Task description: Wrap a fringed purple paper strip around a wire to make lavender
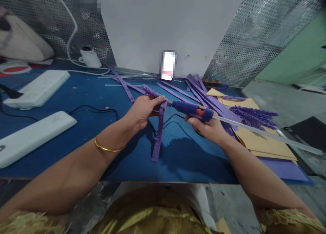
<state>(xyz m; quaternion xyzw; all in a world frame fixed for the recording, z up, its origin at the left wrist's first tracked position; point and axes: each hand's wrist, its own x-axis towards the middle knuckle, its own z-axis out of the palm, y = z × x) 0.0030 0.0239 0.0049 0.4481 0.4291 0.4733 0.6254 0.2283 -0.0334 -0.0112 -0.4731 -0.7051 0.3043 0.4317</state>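
Pinched between the fingers of my left hand is a purple paper flower spike, and a fringed purple strip hangs down from it over the blue table. My right hand is wrapped round a blue glue gun, with a long clear glue stick running out of its back to the right. The gun's nozzle is at the strip, close to my left fingertips. Whether it touches the paper is too small to tell.
Purple strips lie behind the gun. Finished purple spikes rest on tan paper at the right. A lit phone leans on the back wall. At the left are a power strip, a white case and cables.
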